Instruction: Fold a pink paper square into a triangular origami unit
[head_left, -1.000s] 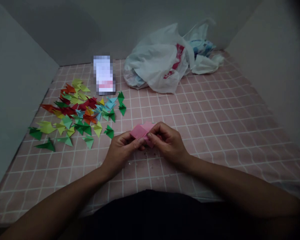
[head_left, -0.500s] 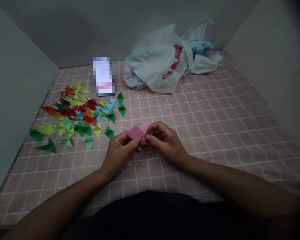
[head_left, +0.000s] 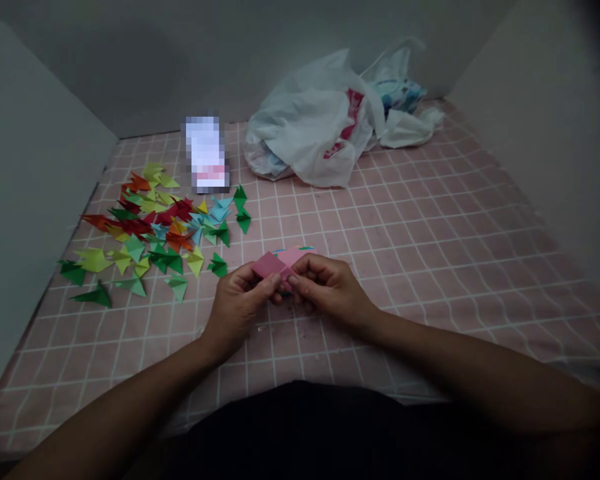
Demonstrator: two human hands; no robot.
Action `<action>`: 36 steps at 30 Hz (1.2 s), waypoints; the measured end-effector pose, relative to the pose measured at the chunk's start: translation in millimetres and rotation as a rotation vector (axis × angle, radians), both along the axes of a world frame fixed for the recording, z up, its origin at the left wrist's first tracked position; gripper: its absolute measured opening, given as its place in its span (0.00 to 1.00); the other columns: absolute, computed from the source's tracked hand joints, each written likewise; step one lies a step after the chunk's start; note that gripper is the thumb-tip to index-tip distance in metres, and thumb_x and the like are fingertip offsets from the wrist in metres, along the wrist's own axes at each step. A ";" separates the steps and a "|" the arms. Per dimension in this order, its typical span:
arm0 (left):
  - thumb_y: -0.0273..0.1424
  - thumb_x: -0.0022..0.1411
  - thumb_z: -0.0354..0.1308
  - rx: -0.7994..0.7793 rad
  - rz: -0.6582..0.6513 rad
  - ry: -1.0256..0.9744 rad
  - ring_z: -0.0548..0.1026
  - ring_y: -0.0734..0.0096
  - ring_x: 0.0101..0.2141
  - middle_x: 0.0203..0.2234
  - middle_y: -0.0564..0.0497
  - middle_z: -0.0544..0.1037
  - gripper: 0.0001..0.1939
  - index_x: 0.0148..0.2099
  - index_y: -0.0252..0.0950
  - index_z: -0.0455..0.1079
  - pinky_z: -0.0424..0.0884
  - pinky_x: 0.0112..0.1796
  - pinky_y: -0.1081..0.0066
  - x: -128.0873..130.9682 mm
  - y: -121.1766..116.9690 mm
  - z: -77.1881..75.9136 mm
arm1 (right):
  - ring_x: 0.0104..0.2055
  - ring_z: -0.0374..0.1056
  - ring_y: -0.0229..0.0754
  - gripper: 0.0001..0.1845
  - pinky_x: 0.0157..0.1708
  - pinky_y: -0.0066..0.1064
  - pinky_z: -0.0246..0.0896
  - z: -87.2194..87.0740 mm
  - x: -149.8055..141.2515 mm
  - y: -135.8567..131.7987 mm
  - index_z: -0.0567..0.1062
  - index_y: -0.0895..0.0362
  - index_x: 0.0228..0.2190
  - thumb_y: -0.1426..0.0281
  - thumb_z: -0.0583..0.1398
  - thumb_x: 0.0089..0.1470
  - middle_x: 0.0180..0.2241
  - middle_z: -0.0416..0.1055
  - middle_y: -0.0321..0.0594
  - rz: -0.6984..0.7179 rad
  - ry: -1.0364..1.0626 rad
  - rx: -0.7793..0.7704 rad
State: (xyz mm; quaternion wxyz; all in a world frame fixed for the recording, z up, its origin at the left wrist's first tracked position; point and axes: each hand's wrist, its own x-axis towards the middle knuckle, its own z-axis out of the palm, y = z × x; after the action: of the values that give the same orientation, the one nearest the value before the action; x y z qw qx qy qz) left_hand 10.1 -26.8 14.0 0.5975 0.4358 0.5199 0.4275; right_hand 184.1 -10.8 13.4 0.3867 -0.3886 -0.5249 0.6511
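A small piece of pink origami paper (head_left: 269,264), folded into a diamond shape, is held up over the middle of the cloth. My left hand (head_left: 240,297) pinches it from the left, thumb on top. From the other side my right hand (head_left: 333,287) grips its right corner between thumb and fingers. Just behind lie paper sheets (head_left: 297,254), pink on top with blue and green edges showing, partly covered by my hands. To the left are several folded paper cranes (head_left: 167,257) in green, yellow, red, orange and blue.
A lit phone (head_left: 207,153), its screen blurred out, lies behind the cranes. A crumpled white plastic bag (head_left: 315,120) rests at the back, with a blue-patterned packet (head_left: 400,93) beside it. The pink checked cloth (head_left: 455,247) meets grey walls at the back and sides.
My right hand has lowered slightly, its fingers now closer to my left fingertips at the paper's corner. More of the sheets behind shows. The cranes, phone and bag stay put.
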 end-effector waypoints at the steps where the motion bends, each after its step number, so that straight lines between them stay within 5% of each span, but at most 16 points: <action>1: 0.33 0.59 0.64 0.000 0.004 0.001 0.74 0.75 0.25 0.26 0.52 0.79 0.06 0.32 0.36 0.76 0.71 0.31 0.74 0.0 0.0 0.0 | 0.20 0.60 0.30 0.09 0.19 0.25 0.53 0.1 0.3 0.0 0.70 0.57 0.28 0.65 0.62 0.56 0.20 0.68 0.30 0.000 -0.002 -0.012; 23: 0.34 0.57 0.65 -0.025 0.036 -0.005 0.69 0.79 0.19 0.21 0.54 0.76 0.10 0.28 0.34 0.72 0.66 0.23 0.77 -7.6 12.6 6.4 | 0.17 0.63 0.31 0.14 0.17 0.24 0.57 -2.2 4.8 3.0 0.68 0.56 0.26 0.62 0.62 0.59 0.19 0.69 0.31 -0.144 0.076 -0.063; 30: 0.35 0.56 0.65 -0.028 -0.091 0.014 0.68 0.80 0.18 0.20 0.54 0.73 0.11 0.27 0.34 0.71 0.63 0.22 0.78 -0.4 8.4 9.6 | 0.15 0.59 0.29 0.13 0.14 0.22 0.52 -1.8 2.0 -0.5 0.70 0.57 0.27 0.62 0.63 0.57 0.18 0.68 0.30 0.009 -0.010 -0.099; 36: 0.34 0.57 0.65 0.003 -0.069 -0.008 0.67 0.81 0.18 0.19 0.55 0.72 0.13 0.25 0.34 0.68 0.63 0.22 0.78 -0.9 7.7 7.3 | 0.15 0.61 0.29 0.13 0.15 0.21 0.55 -0.6 2.4 -2.2 0.69 0.57 0.26 0.63 0.63 0.58 0.18 0.70 0.30 0.011 0.069 -0.142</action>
State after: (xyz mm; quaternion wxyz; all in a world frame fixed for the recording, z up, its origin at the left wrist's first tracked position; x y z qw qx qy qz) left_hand 9.2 -19.1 21.3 0.6134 0.4527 0.5015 0.4090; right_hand 186.5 -13.0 12.8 0.3724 -0.3894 -0.4658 0.7020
